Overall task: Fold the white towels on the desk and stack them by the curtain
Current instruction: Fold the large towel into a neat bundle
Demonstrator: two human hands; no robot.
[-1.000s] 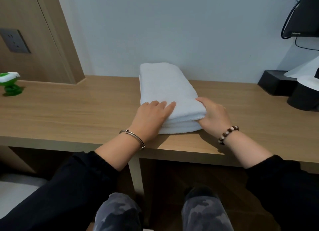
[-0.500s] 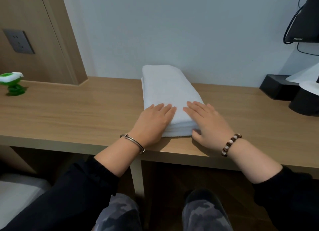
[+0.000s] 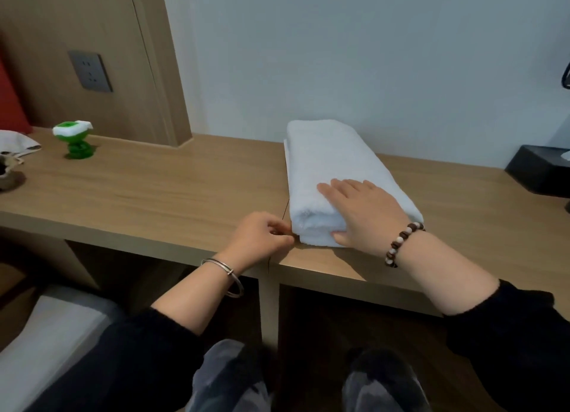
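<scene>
Towel [image 3: 336,171], white, folded, lies on desk [image 3: 154,196] near the middle, far end against the wall [image 3: 339,57]. Right hand [image 3: 367,214] rests flat on its near end, fingers spread and open, thumb against the front fold. Left hand [image 3: 259,237] at 9 o'clock of the towel's near corner, fingers curled closed, tips at the lower edge; whether they pinch cloth, cannot tell. Green toy [image 3: 74,140] at 10 o'clock, well apart. Black box [image 3: 539,171] at 3 o'clock.

The wooden desk [image 3: 172,192] carries a folded white towel [image 3: 333,165], green holder [image 3: 74,140] and black box [image 3: 543,171].
</scene>
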